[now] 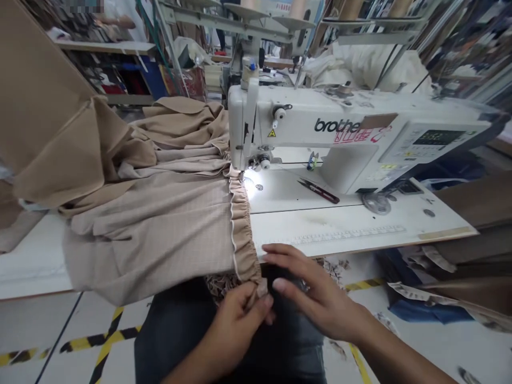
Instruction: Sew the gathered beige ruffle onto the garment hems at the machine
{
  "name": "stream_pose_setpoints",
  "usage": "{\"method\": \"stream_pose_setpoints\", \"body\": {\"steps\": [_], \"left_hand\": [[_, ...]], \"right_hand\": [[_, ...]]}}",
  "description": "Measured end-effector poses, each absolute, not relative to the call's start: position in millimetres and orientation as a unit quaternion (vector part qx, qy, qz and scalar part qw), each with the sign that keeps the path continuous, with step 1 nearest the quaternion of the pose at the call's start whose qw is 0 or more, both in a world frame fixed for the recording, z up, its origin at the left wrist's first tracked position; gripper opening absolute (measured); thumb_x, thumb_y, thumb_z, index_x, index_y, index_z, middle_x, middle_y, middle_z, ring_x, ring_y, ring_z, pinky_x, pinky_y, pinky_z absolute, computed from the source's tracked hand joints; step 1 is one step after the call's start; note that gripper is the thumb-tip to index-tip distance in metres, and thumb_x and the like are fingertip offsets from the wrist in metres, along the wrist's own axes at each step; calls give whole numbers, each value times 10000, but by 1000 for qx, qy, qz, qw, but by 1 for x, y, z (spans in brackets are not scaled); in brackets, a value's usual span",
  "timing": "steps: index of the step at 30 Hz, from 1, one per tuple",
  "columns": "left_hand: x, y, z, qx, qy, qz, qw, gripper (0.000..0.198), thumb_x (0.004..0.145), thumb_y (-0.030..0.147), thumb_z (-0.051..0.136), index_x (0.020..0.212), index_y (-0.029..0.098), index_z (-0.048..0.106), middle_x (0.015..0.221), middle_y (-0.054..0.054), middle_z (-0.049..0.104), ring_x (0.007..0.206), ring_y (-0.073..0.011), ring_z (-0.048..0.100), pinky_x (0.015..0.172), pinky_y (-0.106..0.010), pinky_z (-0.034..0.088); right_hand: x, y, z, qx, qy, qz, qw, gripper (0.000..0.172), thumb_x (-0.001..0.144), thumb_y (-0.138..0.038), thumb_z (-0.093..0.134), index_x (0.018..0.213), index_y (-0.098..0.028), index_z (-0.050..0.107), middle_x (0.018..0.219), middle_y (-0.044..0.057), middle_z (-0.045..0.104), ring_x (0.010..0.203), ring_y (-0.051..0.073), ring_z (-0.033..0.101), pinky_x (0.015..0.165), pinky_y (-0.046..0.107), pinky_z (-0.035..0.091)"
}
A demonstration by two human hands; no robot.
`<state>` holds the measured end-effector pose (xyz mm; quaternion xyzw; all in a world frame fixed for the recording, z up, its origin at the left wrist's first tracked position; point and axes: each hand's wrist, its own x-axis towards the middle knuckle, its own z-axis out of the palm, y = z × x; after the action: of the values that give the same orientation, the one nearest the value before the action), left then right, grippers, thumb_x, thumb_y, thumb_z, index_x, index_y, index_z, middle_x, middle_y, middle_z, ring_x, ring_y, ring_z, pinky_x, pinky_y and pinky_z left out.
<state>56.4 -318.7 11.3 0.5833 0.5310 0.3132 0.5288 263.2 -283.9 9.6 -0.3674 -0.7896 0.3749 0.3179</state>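
A beige fabric panel (pixel 172 229) lies across the left of the sewing table and hangs over its front edge. Along its right side runs a gathered tan ruffle strip (pixel 244 240), whose far end passes under the needle area of the white sewing machine (pixel 296 117). Below the table edge, my left hand (pixel 240 325) pinches the near end of the ruffle between thumb and fingers. My right hand (pixel 316 293) is just right of it, fingers stretched out and apart, holding nothing.
Dark red thread snips (pixel 319 191) lie on the machine bed. A ruler strip (pixel 348 233) runs along the table front, and a clear bobbin (pixel 376 203) sits farther right. Brown fabric (pixel 60 106) is heaped at the left; more cloth (pixel 468 213) hangs at the right.
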Motion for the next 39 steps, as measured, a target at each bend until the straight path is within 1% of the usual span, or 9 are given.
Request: {"method": "stream_pose_setpoints", "body": {"steps": [3, 9, 14, 27, 30, 33, 35, 37, 39], "left_hand": [[24, -321, 37, 514, 486, 338, 621, 429, 975, 567, 558, 714, 271, 727, 704, -60, 731, 722, -248, 719, 758, -403, 626], [-11, -311, 57, 499, 502, 394, 586, 393, 987, 562, 584, 862, 233, 758, 730, -58, 707, 750, -230, 691, 692, -350, 618], [-11, -317, 49, 525, 539, 379, 539, 398, 1010, 564, 534, 902, 253, 758, 756, -50, 712, 758, -220, 698, 724, -338, 637], [12, -327, 32, 608, 530, 310, 503, 413, 1052, 492, 454, 834, 235, 693, 785, -24, 716, 756, -162, 700, 709, -223, 584], [28, -329, 21, 662, 517, 281, 465, 414, 1057, 456, 434, 784, 223, 640, 699, 0, 671, 633, -134, 648, 622, -213, 525], [42, -329, 12, 702, 492, 269, 439, 412, 1061, 415, 412, 746, 219, 590, 645, 13, 628, 571, -126, 607, 574, -212, 487], [48, -327, 9, 718, 486, 265, 423, 420, 1069, 398, 382, 732, 220, 558, 630, 20, 612, 546, -117, 593, 554, -204, 469], [53, -327, 5, 728, 487, 260, 406, 421, 1076, 386, 362, 731, 222, 537, 620, 29, 602, 526, -106, 585, 537, -191, 451], [57, -329, -4, 734, 493, 252, 394, 410, 1078, 375, 368, 732, 223, 526, 624, 33, 610, 523, -99, 594, 523, -174, 439]], "right_hand": [[277, -295, -12, -451, -699, 468, 299, 302, 1050, -422, 555, 1290, -283, 674, 1327, 85, 700, 1240, 236, 664, 1086, 472, 537], [201, -294, -86, -414, -514, 667, 346, 748, 763, -740, 764, 1242, -170, 685, 1237, 133, 724, 1226, 320, 644, 1089, 493, 487], [179, -298, -83, -398, -468, 709, 347, 643, 823, -788, 659, 832, -149, 729, 745, 45, 714, 692, 199, 673, 731, 348, 554], [228, -307, -57, -409, -525, 698, 264, 529, 922, -653, 644, 812, -146, 750, 752, 32, 724, 718, 181, 654, 721, 297, 502], [255, -291, -20, -381, -634, 652, 166, 324, 948, -486, 688, 919, -179, 785, 833, 18, 763, 776, 183, 686, 757, 290, 521], [269, -253, 21, -445, -725, 481, 212, 253, 992, -388, 636, 1132, -211, 751, 1076, 51, 770, 969, 215, 704, 873, 338, 547], [263, -217, 38, -451, -793, 338, 231, 483, 943, -352, 698, 1394, -201, 617, 1410, 122, 640, 1268, 285, 603, 1065, 452, 490], [249, -183, 41, -399, -862, 257, 178, 812, 874, -300, 769, 1586, -187, 397, 1665, 152, 355, 1517, 340, 341, 1220, 555, 319], [238, -160, 36, -350, -900, 239, 103, 815, 914, -266, 711, 1625, -189, 320, 1716, 133, 247, 1577, 342, 214, 1259, 600, 214]]}}
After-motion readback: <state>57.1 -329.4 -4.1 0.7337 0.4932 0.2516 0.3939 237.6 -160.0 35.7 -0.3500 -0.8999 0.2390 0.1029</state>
